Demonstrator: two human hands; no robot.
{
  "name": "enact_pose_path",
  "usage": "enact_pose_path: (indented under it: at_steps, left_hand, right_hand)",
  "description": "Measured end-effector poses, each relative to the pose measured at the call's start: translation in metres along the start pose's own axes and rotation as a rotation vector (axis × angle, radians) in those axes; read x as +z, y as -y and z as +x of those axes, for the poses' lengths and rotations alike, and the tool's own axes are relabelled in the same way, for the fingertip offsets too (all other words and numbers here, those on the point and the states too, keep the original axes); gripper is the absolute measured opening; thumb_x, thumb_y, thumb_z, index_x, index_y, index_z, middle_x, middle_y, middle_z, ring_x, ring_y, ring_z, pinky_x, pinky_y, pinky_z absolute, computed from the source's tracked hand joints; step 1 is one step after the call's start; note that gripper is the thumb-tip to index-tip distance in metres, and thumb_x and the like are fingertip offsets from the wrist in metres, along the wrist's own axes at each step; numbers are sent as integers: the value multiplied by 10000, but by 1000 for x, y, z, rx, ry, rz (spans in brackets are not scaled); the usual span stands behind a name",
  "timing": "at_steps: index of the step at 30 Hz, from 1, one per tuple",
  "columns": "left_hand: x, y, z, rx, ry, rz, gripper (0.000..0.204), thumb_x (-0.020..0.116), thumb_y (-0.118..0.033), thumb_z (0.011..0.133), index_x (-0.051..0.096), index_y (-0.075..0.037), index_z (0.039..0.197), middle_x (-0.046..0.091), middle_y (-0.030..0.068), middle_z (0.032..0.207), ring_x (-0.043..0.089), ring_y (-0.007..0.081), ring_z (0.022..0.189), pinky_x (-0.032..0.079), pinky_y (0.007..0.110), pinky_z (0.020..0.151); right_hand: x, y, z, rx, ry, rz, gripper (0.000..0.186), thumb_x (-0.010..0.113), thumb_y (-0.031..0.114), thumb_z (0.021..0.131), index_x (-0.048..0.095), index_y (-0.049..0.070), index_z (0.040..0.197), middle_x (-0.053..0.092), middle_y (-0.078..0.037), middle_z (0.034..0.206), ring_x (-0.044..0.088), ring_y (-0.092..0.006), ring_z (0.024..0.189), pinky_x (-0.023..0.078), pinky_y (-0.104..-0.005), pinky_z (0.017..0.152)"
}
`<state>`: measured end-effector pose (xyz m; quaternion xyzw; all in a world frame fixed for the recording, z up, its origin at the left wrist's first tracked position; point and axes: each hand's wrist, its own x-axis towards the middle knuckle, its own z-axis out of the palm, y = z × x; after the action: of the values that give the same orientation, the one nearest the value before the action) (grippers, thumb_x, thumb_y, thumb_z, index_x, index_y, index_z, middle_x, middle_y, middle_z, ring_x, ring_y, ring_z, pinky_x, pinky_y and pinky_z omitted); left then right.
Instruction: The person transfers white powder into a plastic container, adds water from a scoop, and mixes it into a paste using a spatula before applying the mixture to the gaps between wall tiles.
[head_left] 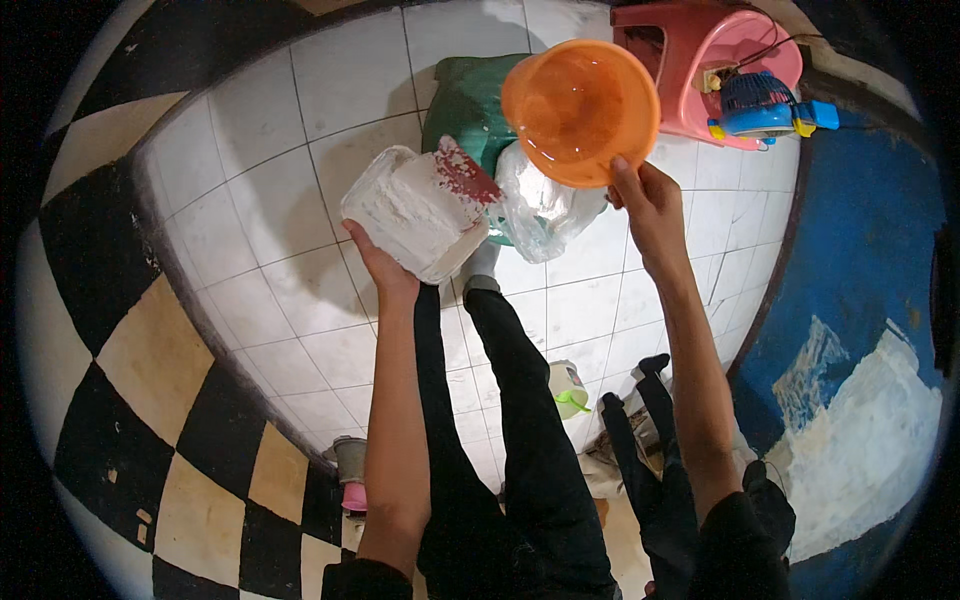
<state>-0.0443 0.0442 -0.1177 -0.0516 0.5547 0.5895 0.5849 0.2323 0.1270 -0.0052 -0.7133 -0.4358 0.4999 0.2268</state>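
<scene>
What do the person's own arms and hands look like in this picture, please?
The left grip and right grip are bare hands, with no gloves visible. The left forearm and right forearm are bare too; no watch, cable or marking shows on them. Black sleeves cover both arms near the lower edge.

The orange dipper (pixel 638 112) is smooth, glossy plastic; rough, matt white powder (pixel 398 213) dusts the plastic tub (pixel 462 258) to its edges — the clear plastic bag (pixel 522 212) shines, crinkled.
</scene>
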Motion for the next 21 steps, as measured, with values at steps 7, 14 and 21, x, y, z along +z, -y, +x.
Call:
enact_pose_path:
  at_steps: [7,14,21]
  left_hand:
    - [38,-12,-11,-5,6,-46,819,300,-698,926,267,-90,1472,354,132,1478,365,304,1350,331,426,1112]
    - [74,-27,-28,-33,32,-3,858,292,-735,904,254,-97,1476,356,135,1465,367,300,1346,330,413,1109]
    - [82,-34,-32,-8,80,27,864,300,-739,899,254,-97,1475,365,127,1457,372,292,1341,340,411,1101]
  right_hand:
    - [22,49,-42,-67,-176,66,359,576,299,972,610,-29,831,522,-6,639,451,-54,601,342,-219,535]
    - [25,73,-58,-78,-231,-68,344,573,276,977,629,-63,947,582,-19,719,483,-59,651,376,-220,572]
    - [36,92,-64,-149,-287,32,296,582,187,974,617,-94,1060,629,-47,850,509,-53,744,416,-201,644]
